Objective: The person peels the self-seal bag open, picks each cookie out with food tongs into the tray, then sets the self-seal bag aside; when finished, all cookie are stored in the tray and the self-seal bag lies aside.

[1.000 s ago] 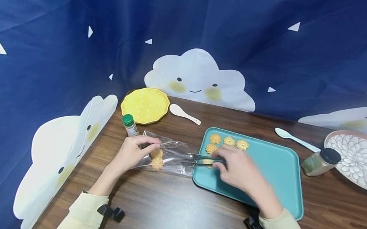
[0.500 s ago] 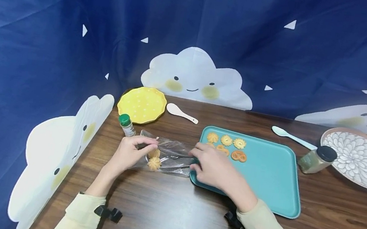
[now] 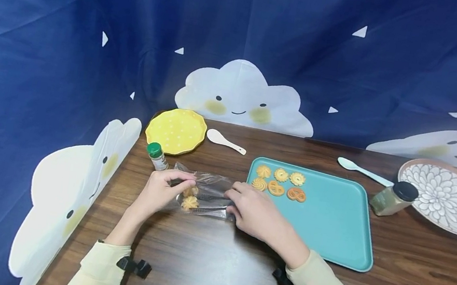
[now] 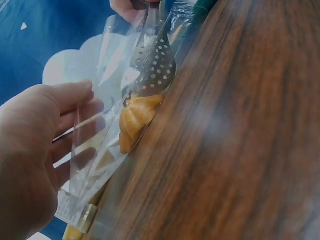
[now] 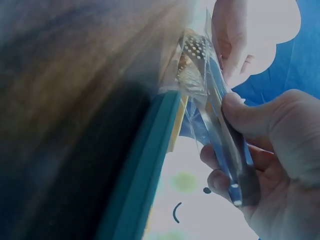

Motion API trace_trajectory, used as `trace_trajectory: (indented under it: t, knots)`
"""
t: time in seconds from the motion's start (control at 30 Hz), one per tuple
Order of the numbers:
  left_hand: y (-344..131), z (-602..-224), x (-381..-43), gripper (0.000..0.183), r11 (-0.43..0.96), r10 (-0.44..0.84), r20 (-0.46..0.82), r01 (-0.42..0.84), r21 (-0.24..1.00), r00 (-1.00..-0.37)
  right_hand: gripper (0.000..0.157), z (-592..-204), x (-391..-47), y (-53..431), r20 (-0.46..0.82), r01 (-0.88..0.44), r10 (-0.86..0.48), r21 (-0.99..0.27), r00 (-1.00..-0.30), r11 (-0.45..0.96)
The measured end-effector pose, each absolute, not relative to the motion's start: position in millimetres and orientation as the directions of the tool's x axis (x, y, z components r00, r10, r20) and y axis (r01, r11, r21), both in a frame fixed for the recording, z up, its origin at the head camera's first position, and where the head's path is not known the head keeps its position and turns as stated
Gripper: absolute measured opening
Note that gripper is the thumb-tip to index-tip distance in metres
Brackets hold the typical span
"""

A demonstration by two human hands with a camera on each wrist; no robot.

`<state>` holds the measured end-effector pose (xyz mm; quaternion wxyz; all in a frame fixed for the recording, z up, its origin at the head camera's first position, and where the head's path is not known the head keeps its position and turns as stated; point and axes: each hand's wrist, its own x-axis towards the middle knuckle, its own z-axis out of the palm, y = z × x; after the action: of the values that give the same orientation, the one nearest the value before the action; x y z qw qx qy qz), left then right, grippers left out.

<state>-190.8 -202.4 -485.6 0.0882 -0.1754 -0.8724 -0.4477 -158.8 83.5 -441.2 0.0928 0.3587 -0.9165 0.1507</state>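
Note:
In the head view, my left hand (image 3: 162, 189) pinches the film of a clear plastic bag (image 3: 214, 187) lying on the table. Through the film show two golden piped cookies (image 3: 190, 202). My right hand (image 3: 255, 214) holds metal tongs (image 5: 245, 182) around their arms, at the bag's right end. The tongs' perforated tip (image 4: 157, 70) is inside the bag, close against a cookie (image 4: 137, 117) in the left wrist view; whether it grips one is hard to tell. The teal tray (image 3: 326, 224) bears several cookies and two pretzel-shaped ones (image 3: 276, 188).
A green-capped shaker (image 3: 157, 156) and yellow plate (image 3: 176, 131) stand at left, with a white spoon (image 3: 226, 141) beside the plate. Right of the tray are a black-lidded jar (image 3: 393, 199), a pale spoon (image 3: 364, 172) and a petal-patterned plate (image 3: 448, 198). A blue curtain (image 3: 295, 40) hangs behind.
My right hand has moved left from over the tray to the bag, carrying the tongs into it. The tray's pretzel-shaped cookies have come into sight. My left hand stays on the bag.

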Motion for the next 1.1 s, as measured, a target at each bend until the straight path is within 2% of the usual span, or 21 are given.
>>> trace_trajectory:
  t: [0.27,0.63,0.83,1.1]
  knots:
    - [-201.0,-485.7,-190.9,0.012,0.53,0.219,0.313,0.382,0.757,-0.924,0.012,-440.5,-157.6,82.3,0.349,-0.703,-0.62,-0.206,-0.703,0.681]
    - [-199.3,-484.0,-189.4,0.013,0.531,0.202,0.289,0.353,0.771,-0.936,0.013,-438.1,-160.5,89.5,0.358,-0.685,-0.588,-0.279,-0.725,0.673]
    - [-199.2,-484.2,-189.7,0.013,0.506,0.21,0.294,0.36,0.784,-0.933,0.012,-434.3,-160.0,115.2,0.333,-0.626,-0.535,-0.304,-0.776,0.718]
    - [-202.6,-486.0,-191.1,0.015,0.516,0.213,0.291,0.36,0.777,-0.933,0.013,-426.3,-155.7,168.3,0.375,-0.574,-0.459,-0.3,-0.805,0.762]
